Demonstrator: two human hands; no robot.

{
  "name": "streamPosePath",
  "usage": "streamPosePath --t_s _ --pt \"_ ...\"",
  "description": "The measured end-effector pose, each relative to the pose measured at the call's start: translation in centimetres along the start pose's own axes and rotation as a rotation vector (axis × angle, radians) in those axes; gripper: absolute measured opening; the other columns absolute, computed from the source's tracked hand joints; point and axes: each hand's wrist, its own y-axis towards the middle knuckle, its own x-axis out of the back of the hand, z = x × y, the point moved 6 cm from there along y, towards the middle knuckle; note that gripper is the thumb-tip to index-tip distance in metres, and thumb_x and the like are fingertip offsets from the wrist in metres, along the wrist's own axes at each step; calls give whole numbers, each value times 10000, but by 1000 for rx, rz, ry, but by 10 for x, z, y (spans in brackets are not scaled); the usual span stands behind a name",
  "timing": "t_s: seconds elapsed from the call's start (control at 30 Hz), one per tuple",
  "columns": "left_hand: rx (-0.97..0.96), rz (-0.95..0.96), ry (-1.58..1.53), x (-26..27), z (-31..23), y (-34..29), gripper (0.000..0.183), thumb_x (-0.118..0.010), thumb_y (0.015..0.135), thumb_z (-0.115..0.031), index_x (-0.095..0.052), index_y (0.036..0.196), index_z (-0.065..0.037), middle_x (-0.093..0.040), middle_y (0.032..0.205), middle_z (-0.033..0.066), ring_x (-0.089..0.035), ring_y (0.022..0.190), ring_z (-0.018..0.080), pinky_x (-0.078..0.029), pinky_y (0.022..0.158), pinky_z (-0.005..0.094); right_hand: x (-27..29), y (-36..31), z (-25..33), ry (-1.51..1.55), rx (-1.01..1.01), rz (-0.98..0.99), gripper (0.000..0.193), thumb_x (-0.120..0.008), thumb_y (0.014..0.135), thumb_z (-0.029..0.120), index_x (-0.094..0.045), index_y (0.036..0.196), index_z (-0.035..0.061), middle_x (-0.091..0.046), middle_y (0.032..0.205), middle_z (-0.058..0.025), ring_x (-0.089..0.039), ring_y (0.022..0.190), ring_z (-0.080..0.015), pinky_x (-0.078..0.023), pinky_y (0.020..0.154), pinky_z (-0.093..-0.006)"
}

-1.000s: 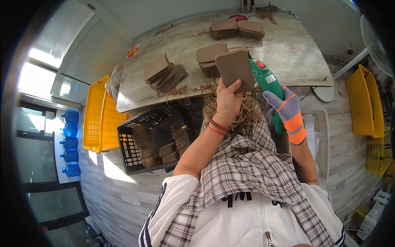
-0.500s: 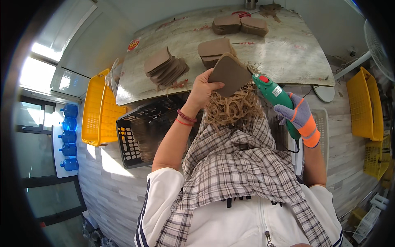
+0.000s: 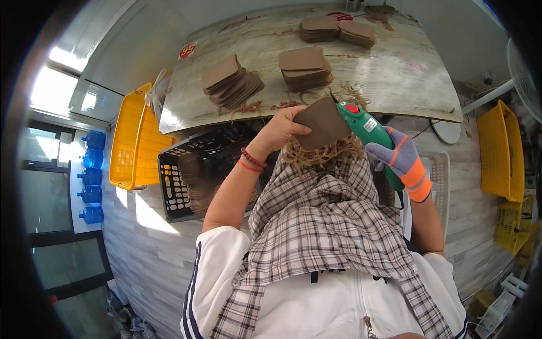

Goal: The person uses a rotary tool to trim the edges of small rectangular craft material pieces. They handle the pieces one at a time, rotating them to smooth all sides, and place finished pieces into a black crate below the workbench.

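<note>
My bare left hand [image 3: 284, 130] pinches a flat brown pad with rounded corners [image 3: 323, 126], thumb on top. My right hand [image 3: 402, 160], in a grey and orange glove, wraps round a green electric cutter [image 3: 370, 127] with a red switch. The cutter's head meets the pad's right edge; its blade is too small to make out. Below the pad, curly brown trimmings [image 3: 326, 157] lie heaped on my plaid apron [image 3: 322, 226].
On the table [image 3: 395, 73] ahead stand a fanned stack of brown pads [image 3: 232, 85], a neater stack [image 3: 305, 68] and two more behind. A black crate [image 3: 175, 186] holding brown pieces and a yellow basket [image 3: 132, 147] are at left. A white basket [image 3: 443, 186] stands at right.
The pad has turned in my left hand and sits slightly lower and to the right. My right hand has brought the cutter left and down a little, its head now against the pad's edge.
</note>
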Motion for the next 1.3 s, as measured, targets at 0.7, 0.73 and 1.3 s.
streamPosePath --t_s 0.7,0.73,1.3 --pt "-231 -222 187 25 -45 -19 177 -703 747 11 -628 906 -14 -649 814 23 -605 718 85 -492 660 224 -17 -7 8 -74 -76 190 389 -736 790 207 -577 1065 -18 -585 699 -16 -536 533 -63 -454 480 -211" --pt "-230 -211 204 23 -44 -19 177 -704 744 11 -630 903 -13 -651 811 25 -605 713 85 -493 656 226 -19 -6 8 -77 -78 196 387 -736 791 208 -577 1063 -16 -587 703 -16 -535 533 -61 -454 480 -209" --pt "-256 -245 235 62 -42 -36 512 -693 715 50 -556 1198 -48 -628 1015 100 -588 895 128 -474 819 269 -47 20 -8 67 -74 180 405 -747 786 195 -567 1072 -27 -594 713 -26 -540 546 -70 -466 476 -222"
